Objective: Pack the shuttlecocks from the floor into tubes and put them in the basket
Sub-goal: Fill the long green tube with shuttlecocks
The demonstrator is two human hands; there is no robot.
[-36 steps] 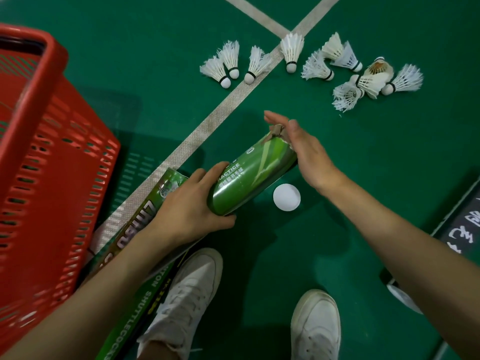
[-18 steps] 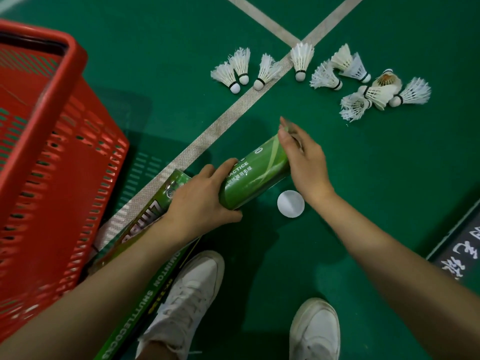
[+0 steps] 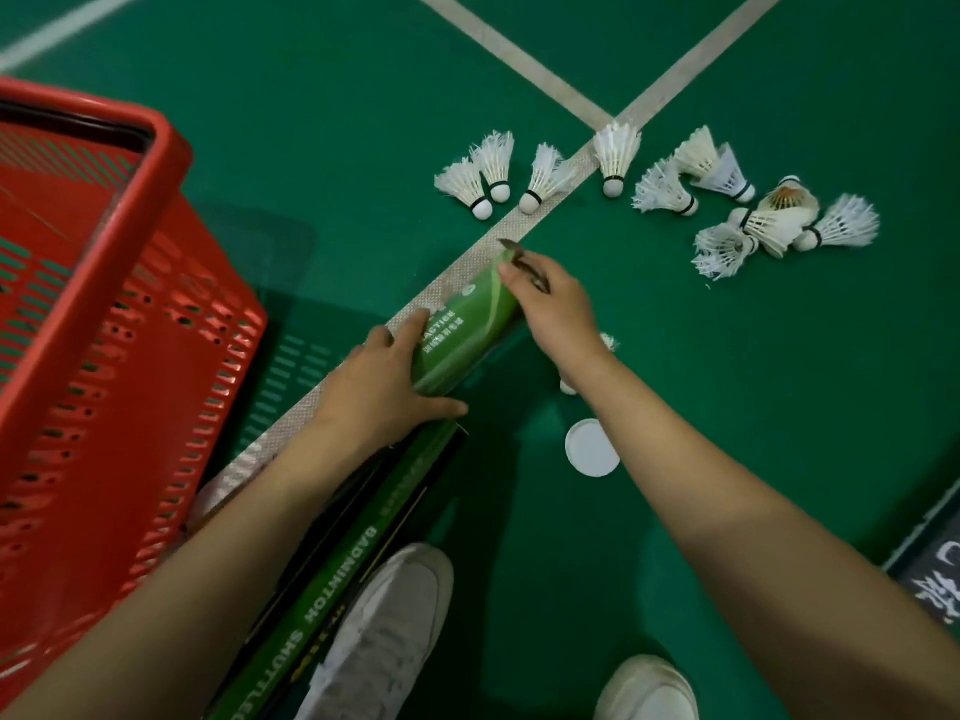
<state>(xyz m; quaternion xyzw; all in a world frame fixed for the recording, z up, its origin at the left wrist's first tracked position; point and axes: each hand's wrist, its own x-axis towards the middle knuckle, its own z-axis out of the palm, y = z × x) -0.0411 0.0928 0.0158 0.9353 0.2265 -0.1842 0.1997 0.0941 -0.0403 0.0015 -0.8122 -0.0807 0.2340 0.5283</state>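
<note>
My left hand [image 3: 384, 392] grips the lower part of a green shuttlecock tube [image 3: 462, 330], which points up and to the right. At the tube's open top, my right hand [image 3: 550, 309] curls its fingers round the rim, over a torn brown strip. A white tube cap [image 3: 592, 447] lies on the floor under my right forearm, and one shuttlecock [image 3: 569, 385] peeks out beside that wrist. Several white feather shuttlecocks [image 3: 613, 158] lie scattered on the green floor beyond my hands. The red basket [image 3: 104, 314] stands at the left.
More tubes [image 3: 337, 569], one printed "BADMINTON SHUTTLECOCKS", lie on the floor under my left forearm. My two white shoes [image 3: 384, 631] are at the bottom. Pale court lines [image 3: 524, 59] cross the floor. A dark board with white characters [image 3: 935, 574] sits at the right edge.
My right hand has gone from lying open against the tube's end to curling round its rim. The view has shifted, and a shuttlecock now shows beside my right wrist.
</note>
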